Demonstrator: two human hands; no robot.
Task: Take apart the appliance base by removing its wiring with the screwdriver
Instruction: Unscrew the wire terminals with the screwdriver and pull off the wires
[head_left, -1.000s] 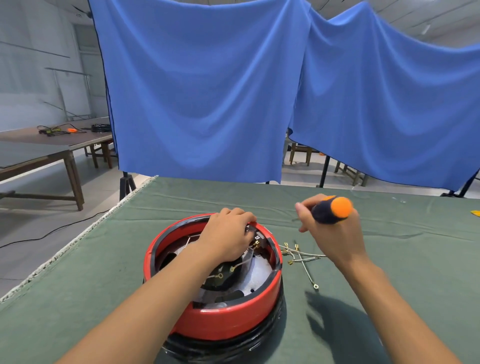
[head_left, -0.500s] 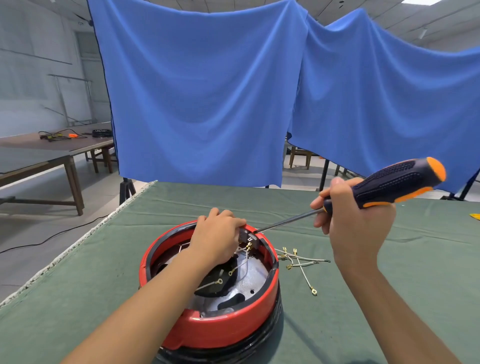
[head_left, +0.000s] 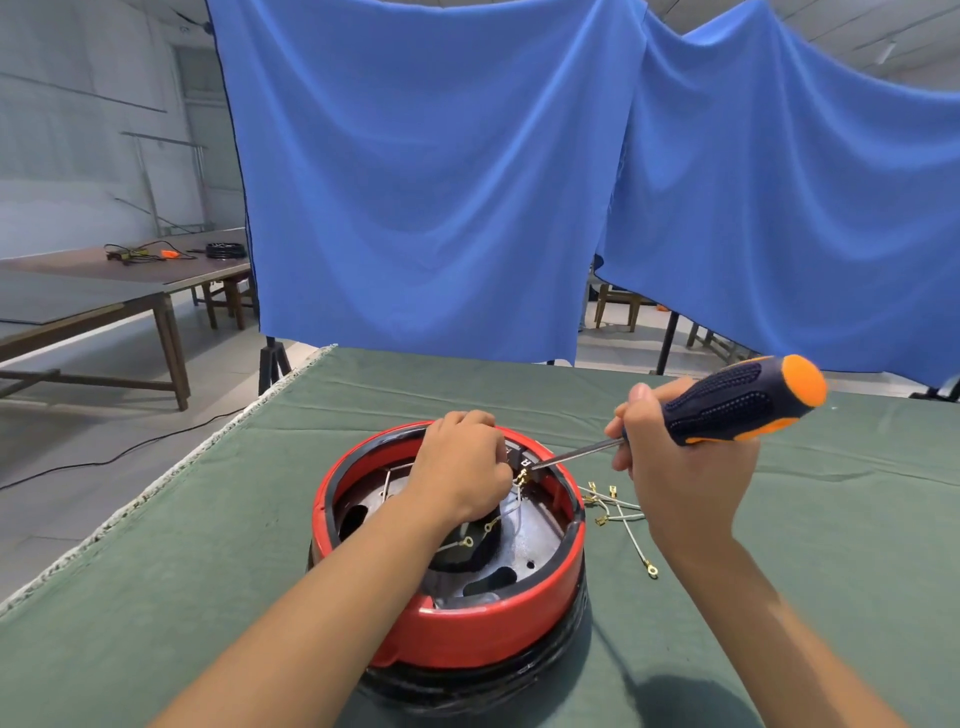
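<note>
At the appliance base far rim, right hand grips the screwdriver, tip on a terminal; left hand pinches wiring; loosening likely comes next.

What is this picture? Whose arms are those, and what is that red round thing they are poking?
A person wears a camera on the head, so you see their own two arms reaching forward. The red round thing is an appliance base, opened up on a table with a green cloth. The right hand holds a screwdriver with a dark and orange handle; its metal tip pokes at a small gold connector near the base's rim. The left hand reaches inside, fingers curled near the wires there, though I cannot tell just what they pinch. Loose wires with gold ends lie on the cloth beside the base. Blue curtains hang behind.
</note>
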